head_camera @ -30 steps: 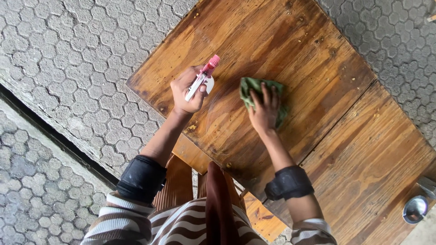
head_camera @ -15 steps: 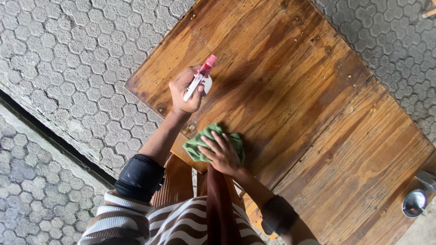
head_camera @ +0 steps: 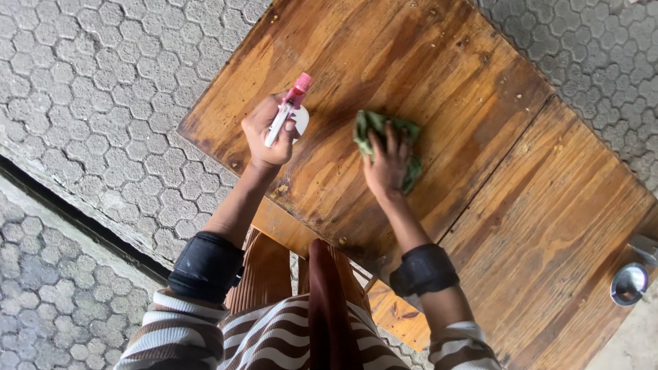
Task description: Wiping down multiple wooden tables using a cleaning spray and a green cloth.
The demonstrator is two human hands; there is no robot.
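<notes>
Your green cloth point(head_camera: 384, 140) lay crumpled and pressed flat on the wooden table point(head_camera: 439, 75). Your spray bottle point(head_camera: 286, 113), white with a pink trigger head, stood tilted above the table's left part.

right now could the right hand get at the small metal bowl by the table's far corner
Probably not without shifting: the right hand presses the green cloth mid-table, while the metal bowl sits far off at the wooden table edge. Nothing blocks the way.
</notes>
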